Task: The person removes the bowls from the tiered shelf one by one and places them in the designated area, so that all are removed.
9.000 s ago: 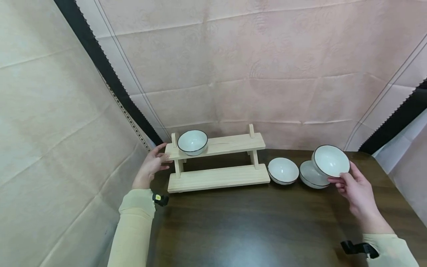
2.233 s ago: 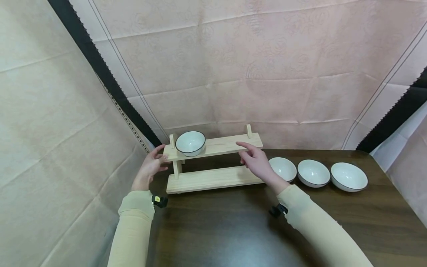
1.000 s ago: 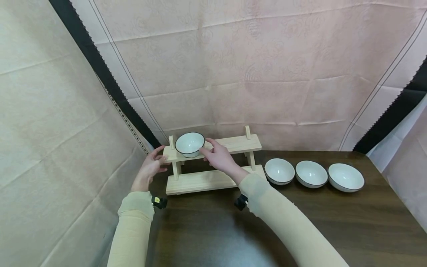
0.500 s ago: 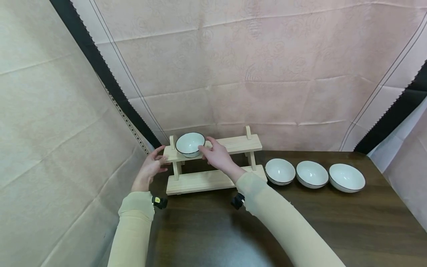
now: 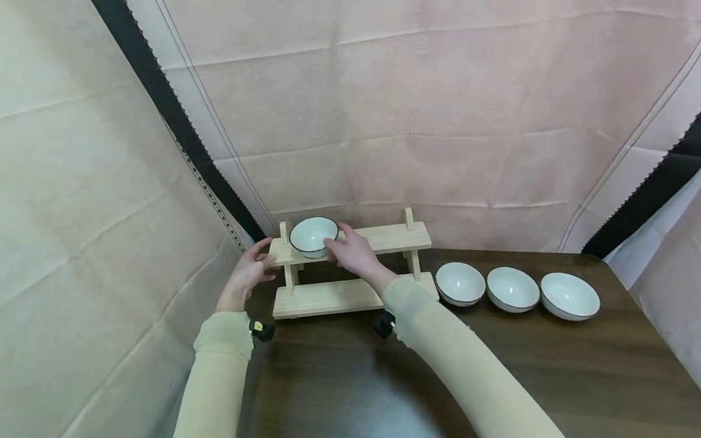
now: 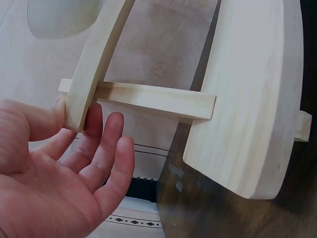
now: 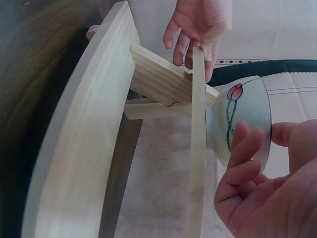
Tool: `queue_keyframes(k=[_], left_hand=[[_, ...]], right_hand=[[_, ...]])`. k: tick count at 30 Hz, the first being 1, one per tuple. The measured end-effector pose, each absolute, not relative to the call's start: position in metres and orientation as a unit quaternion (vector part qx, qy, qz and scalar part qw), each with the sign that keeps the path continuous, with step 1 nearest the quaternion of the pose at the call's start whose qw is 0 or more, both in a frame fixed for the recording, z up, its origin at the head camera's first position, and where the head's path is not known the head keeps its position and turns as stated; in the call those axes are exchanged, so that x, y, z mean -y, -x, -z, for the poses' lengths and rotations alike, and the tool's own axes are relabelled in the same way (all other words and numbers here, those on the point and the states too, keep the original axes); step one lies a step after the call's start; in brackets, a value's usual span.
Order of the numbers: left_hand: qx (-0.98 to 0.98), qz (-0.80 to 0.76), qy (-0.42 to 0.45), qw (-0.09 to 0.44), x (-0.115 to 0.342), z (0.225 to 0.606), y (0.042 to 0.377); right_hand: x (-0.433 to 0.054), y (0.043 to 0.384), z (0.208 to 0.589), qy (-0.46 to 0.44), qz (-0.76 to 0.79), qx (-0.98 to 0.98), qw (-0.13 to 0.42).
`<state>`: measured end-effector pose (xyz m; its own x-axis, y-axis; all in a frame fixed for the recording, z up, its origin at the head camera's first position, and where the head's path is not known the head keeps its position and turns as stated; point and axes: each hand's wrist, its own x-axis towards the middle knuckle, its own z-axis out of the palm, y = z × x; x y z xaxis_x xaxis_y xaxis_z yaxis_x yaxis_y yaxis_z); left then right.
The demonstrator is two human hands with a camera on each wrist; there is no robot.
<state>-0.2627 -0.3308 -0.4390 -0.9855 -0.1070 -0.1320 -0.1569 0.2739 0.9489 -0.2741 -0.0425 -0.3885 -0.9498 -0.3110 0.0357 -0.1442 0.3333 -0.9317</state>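
Observation:
A two-tier wooden shelf stands on the table, with a white dark-rimmed bowl at the left of its upper board. My right hand holds this bowl by its right side, thumb at the rim; in the right wrist view the bowl shows a red flower painted outside, with fingers curled against it. My left hand grips the upper board's left end. The left wrist view shows that hand with its thumb on one face of the board and fingertips on the other.
Right of the shelf, three more white bowls stand in a row on the dark table: a near one, a middle one and a far right one. A cloth backdrop rises behind the table.
Earlier my right hand held a bowl at the far right; that bowl now stands in the row. The hand has since moved left and taken hold of the shelf's bowl. The left hand stayed.

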Motion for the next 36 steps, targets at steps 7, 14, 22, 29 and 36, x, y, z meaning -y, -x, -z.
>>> queue_keyframes(k=[7,14,22,29,36], left_hand=[[-0.8,-0.594,0.082,0.021,0.331,0.439,0.259],[-0.801,-0.592,0.084,0.029,0.333,0.438,0.258],[-0.795,-0.6,0.087,0.026,0.331,0.44,0.262],[-0.792,-0.604,0.088,0.029,0.333,0.442,0.261],[-0.794,-0.601,0.089,0.023,0.329,0.438,0.261]], right_hand=[[0.051,0.274,0.387,0.12,0.587,-0.795,0.09],[0.054,0.273,0.389,0.11,0.619,-0.77,0.106],[0.055,0.274,0.387,0.098,0.642,-0.753,0.105],[0.056,0.272,0.388,0.091,0.643,-0.753,0.104],[0.054,0.272,0.387,0.086,0.649,-0.749,0.102]])
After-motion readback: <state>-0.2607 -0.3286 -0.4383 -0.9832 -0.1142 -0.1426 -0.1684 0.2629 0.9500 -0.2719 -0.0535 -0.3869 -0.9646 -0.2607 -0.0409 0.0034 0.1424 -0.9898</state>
